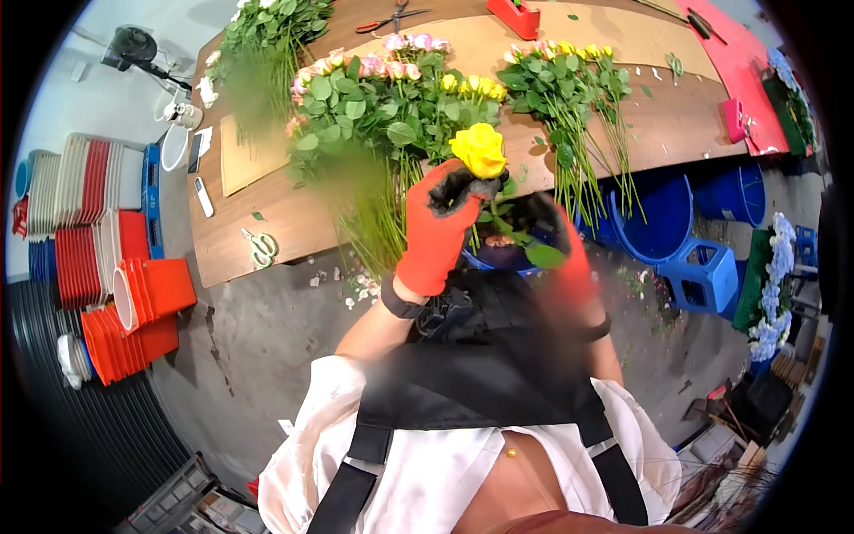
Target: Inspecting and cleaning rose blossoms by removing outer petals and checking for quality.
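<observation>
Where fingers (458, 189) pinch, yellow rose (479, 149) above.

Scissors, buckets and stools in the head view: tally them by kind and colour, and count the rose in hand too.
Yellow rose, gripped under the bloom by the left hand: 1
Red-handled scissors: 1
White-handled scissors: 1
Blue buckets: 2
Blue plastic stool: 1
Total: 6
The right hand is blurred, so its grip cannot be told.
</observation>
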